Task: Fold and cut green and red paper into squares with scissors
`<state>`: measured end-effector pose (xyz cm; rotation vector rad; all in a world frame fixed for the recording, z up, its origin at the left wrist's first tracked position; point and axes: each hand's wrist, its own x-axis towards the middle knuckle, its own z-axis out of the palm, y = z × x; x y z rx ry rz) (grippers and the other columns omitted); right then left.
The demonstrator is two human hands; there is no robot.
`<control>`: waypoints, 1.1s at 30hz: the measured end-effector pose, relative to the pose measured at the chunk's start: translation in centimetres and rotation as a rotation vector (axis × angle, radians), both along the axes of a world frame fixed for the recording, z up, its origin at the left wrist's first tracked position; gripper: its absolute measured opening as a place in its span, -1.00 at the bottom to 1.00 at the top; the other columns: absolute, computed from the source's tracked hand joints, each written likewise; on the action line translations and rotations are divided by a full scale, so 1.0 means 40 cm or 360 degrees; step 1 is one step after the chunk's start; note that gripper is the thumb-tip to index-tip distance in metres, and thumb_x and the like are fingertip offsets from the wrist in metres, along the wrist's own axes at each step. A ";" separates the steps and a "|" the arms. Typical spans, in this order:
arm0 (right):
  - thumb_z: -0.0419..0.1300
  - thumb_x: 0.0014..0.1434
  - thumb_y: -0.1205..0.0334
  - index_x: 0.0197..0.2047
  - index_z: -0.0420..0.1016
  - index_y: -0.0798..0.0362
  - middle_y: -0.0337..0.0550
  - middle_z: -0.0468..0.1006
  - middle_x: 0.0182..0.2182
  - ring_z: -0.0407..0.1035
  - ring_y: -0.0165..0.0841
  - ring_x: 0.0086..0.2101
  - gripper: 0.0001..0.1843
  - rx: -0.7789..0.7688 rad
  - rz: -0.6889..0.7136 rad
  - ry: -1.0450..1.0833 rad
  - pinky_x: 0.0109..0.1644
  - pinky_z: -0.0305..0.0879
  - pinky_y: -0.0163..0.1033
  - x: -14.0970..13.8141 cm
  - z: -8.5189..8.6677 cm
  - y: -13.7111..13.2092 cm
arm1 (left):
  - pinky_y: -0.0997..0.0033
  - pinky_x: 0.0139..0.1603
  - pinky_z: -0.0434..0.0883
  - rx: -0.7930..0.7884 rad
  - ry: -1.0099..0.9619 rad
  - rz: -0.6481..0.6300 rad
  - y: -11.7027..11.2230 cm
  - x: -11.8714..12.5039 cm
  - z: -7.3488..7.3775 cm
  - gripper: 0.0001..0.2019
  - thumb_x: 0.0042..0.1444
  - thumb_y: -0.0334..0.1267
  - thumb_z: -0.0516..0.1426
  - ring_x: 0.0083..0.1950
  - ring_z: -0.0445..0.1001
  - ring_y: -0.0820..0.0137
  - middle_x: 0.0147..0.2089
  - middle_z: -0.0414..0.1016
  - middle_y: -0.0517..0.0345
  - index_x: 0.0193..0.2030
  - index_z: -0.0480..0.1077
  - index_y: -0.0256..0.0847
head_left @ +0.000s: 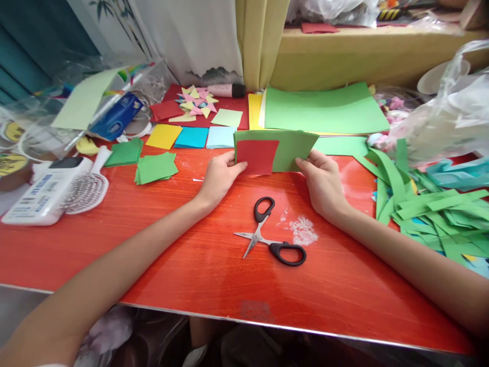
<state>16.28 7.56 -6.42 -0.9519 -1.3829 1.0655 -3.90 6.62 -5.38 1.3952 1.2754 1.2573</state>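
Between both hands, a wide piece of green paper (294, 148) is held up just above the table. A smaller red paper square (257, 157) lies flat against its left part. My left hand (221, 176) pinches the red square and the green paper together at their left edges. With thumb and fingers, my right hand (321, 178) grips the lower right corner of the green paper. Black-handled scissors (260, 235) lie spread apart on the table below the papers, touched by neither hand.
Cut green squares (156, 168), a yellow stack (164, 136) and a blue stack (191, 137) sit to the left. Large green sheets (324, 109) lie behind. Green paper strips (443, 209) pile up at right. A white hairbrush (87, 188) is at left.
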 end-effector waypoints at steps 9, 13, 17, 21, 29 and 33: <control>0.21 0.00 -0.06 -0.30 0.31 -0.04 -0.26 0.43 -0.51 0.42 -0.37 -0.52 -0.69 -0.0413 0.0281 0.0342 -0.63 0.17 -0.30 -0.002 0.039 -0.007 | 0.52 -0.59 0.10 -0.0130 -0.0352 0.0007 -0.006 0.000 0.031 -0.96 -0.06 -0.36 0.18 -0.61 0.14 0.57 -0.64 0.24 0.27 -0.48 0.41 -0.25; 0.31 -0.07 0.02 -0.27 0.36 -0.03 -0.23 0.48 -0.44 0.47 -0.31 -0.42 -0.66 -0.0374 0.0473 0.0255 -0.53 0.31 -0.27 -0.010 0.042 -0.023 | 0.51 -0.58 0.08 -0.0130 -0.0387 -0.0069 -0.007 0.006 0.031 -0.97 -0.07 -0.36 0.20 -0.61 0.10 0.58 -0.65 0.20 0.28 -0.44 0.43 -0.26; 0.29 -0.04 0.03 -0.24 0.40 -0.03 -0.19 0.53 -0.28 0.49 -0.29 -0.27 -0.68 -0.0368 0.0510 0.0339 -0.38 0.41 -0.27 -0.011 0.042 -0.022 | 0.51 -0.66 -0.15 -0.0149 -0.0444 -0.0095 -0.005 0.003 0.028 -0.92 -0.08 -0.33 0.22 -0.67 -0.13 0.66 -0.67 0.09 0.35 -0.46 0.41 -0.28; 0.30 -0.01 0.11 -0.27 0.43 0.03 -0.14 0.56 -0.28 0.51 -0.31 -0.34 -0.75 -0.0445 0.0527 0.0301 -0.39 0.42 -0.28 -0.017 0.038 -0.021 | 0.50 -0.67 -0.23 -0.0132 -0.0426 -0.0138 -0.006 0.004 0.028 -0.88 -0.09 -0.30 0.22 -0.67 -0.16 0.68 -0.66 0.08 0.36 -0.40 0.43 -0.31; 0.30 0.02 0.16 -0.31 0.46 0.12 -0.07 0.59 -0.36 0.53 -0.28 -0.37 -0.78 -0.0509 0.0444 0.0316 -0.16 0.49 -0.13 -0.025 0.031 -0.024 | 0.51 -0.68 -0.21 -0.0126 -0.0396 -0.0179 -0.008 0.010 0.027 -0.88 -0.06 -0.30 0.20 -0.69 -0.15 0.68 -0.68 0.05 0.37 -0.38 0.41 -0.31; 0.29 0.03 0.15 -0.29 0.46 0.12 -0.09 0.61 -0.36 0.54 -0.28 -0.35 -0.77 -0.0521 0.0476 0.0343 -0.14 0.49 -0.15 -0.022 0.030 -0.022 | 0.52 -0.70 -0.22 -0.0125 -0.0387 -0.0173 -0.008 0.011 0.031 -0.91 -0.03 -0.32 0.18 -0.71 -0.14 0.69 -0.70 0.04 0.38 -0.41 0.39 -0.31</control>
